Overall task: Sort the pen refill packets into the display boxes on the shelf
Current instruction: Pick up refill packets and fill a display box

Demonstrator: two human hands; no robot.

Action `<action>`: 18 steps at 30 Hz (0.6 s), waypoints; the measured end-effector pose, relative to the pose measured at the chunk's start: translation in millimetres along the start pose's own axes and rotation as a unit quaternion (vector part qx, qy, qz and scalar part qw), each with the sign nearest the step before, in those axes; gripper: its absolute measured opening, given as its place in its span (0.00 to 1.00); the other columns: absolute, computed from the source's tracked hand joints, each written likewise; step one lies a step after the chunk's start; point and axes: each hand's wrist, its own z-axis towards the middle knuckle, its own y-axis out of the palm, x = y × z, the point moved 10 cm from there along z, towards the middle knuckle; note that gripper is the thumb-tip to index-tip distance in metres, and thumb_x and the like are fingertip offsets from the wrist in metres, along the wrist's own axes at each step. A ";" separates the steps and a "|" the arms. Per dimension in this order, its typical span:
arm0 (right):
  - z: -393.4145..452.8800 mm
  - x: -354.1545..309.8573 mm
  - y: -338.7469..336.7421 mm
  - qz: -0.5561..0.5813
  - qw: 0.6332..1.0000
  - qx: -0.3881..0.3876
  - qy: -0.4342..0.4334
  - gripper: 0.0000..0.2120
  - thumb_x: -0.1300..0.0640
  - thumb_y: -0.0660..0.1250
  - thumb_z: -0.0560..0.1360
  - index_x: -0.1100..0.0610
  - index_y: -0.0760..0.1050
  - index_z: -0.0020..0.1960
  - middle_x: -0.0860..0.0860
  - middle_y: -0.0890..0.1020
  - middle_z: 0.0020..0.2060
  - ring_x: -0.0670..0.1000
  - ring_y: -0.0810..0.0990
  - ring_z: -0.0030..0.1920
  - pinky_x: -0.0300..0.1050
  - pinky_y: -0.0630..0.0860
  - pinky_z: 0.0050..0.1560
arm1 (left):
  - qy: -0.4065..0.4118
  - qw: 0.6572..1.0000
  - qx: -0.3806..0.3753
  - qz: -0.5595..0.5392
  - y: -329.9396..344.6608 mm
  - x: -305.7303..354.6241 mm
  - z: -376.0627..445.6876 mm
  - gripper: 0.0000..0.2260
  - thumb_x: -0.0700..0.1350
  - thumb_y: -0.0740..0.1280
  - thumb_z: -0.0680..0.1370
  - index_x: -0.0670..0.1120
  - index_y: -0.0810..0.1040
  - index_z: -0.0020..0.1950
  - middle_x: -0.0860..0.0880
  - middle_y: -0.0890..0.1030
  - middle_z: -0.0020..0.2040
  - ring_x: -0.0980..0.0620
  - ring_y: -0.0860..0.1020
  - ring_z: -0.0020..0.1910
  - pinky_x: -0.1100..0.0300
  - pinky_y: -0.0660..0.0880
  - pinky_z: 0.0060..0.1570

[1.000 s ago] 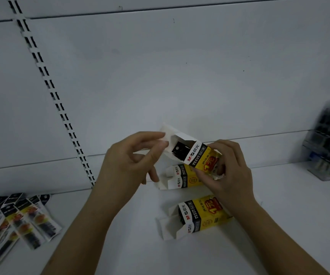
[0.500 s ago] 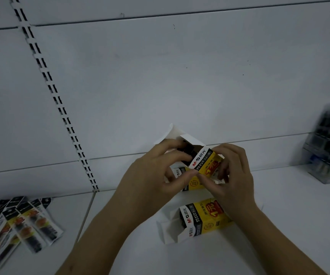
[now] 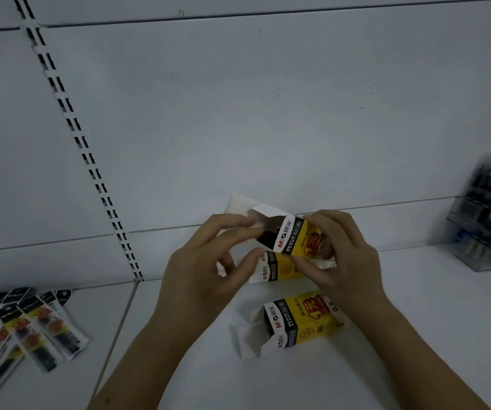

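Note:
Above the white shelf (image 3: 401, 335) I hold a yellow, black and white display box (image 3: 293, 236) tilted, its white flaps open to the upper left. My right hand (image 3: 347, 258) grips its yellow end. My left hand (image 3: 206, 270) pinches the flap at the open mouth with thumb and forefinger. A second box (image 3: 276, 267) lies on the shelf right behind, partly hidden by my hands. A third box (image 3: 297, 321) lies nearer me, flaps open to the left. Several pen refill packets (image 3: 31, 327) are fanned out at the far left.
A clear plastic organizer (image 3: 486, 220) with dark pens stands at the right edge of the shelf. A slotted upright strip (image 3: 84, 149) runs diagonally down the white back panel. A seam between shelf boards runs near the packets.
My left hand closed from apart onto the open mouth of the held box and now pinches its flap. The box has dropped slightly; the right hand keeps its grip.

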 end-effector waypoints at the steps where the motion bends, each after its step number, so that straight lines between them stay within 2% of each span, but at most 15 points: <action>1: 2.1 1.5 -0.2 0.001 1.000 -0.015 -0.001 0.24 0.43 0.70 0.72 0.51 0.72 0.63 0.45 0.74 0.58 0.36 0.72 0.43 0.25 0.69 0.34 | -0.010 1.000 0.018 -0.010 -5.0 -6.1 -4.6 0.13 0.55 0.66 0.77 0.54 0.82 0.58 0.61 0.76 0.60 0.59 0.77 0.31 0.66 0.73 0.29; 4: 11.2 1.2 -0.4 0.002 0.997 -0.079 -0.009 0.24 0.40 0.68 0.72 0.49 0.72 0.65 0.42 0.73 0.58 0.31 0.71 0.43 0.25 0.68 0.35 | -0.046 0.998 0.029 -0.031 -14.4 -23.2 -18.4 0.12 0.54 0.64 0.77 0.56 0.81 0.58 0.61 0.76 0.60 0.57 0.79 0.32 0.64 0.74 0.29; 6: 17.6 -2.2 8.5 -0.008 0.987 -0.160 -0.015 0.26 0.37 0.67 0.72 0.45 0.71 0.66 0.39 0.72 0.58 0.32 0.72 0.44 0.30 0.72 0.36 | -0.063 0.998 0.006 -0.030 -15.2 -34.4 -29.6 0.11 0.55 0.63 0.78 0.59 0.80 0.58 0.62 0.77 0.58 0.57 0.80 0.34 0.66 0.73 0.29; 9: 12.7 1.2 42.2 -0.040 0.946 -0.323 0.006 0.29 0.32 0.65 0.69 0.39 0.68 0.67 0.33 0.70 0.57 0.37 0.72 0.50 0.35 0.72 0.45 | -0.103 0.993 -0.060 -0.027 -3.6 -58.6 -51.0 0.10 0.57 0.62 0.80 0.59 0.80 0.56 0.61 0.78 0.55 0.58 0.81 0.40 0.71 0.70 0.30; 12: -4.9 4.2 79.5 -0.061 0.897 -0.437 0.015 0.29 0.34 0.68 0.70 0.38 0.67 0.69 0.34 0.70 0.58 0.38 0.71 0.54 0.39 0.72 0.52 | -0.133 0.979 -0.153 -0.016 23.1 -83.7 -76.3 0.11 0.57 0.61 0.79 0.59 0.80 0.55 0.62 0.77 0.54 0.60 0.80 0.48 0.74 0.70 0.38; 15: -19.2 5.9 104.9 -0.077 0.866 -0.493 0.024 0.28 0.34 0.68 0.71 0.38 0.67 0.69 0.37 0.71 0.60 0.42 0.72 0.57 0.45 0.73 0.57 | -0.116 0.965 -0.235 0.001 47.7 -98.6 -99.0 0.10 0.53 0.64 0.79 0.58 0.80 0.58 0.63 0.75 0.57 0.64 0.74 0.56 0.74 0.70 0.49; 18: -20.8 4.3 113.7 -0.065 0.865 -0.496 0.036 0.26 0.34 0.67 0.71 0.39 0.70 0.67 0.36 0.70 0.58 0.41 0.72 0.56 0.44 0.73 0.57 | -0.117 0.958 -0.262 0.005 55.1 -106.1 -111.0 0.15 0.57 0.62 0.78 0.58 0.78 0.63 0.63 0.71 0.64 0.66 0.70 0.62 0.74 0.67 0.60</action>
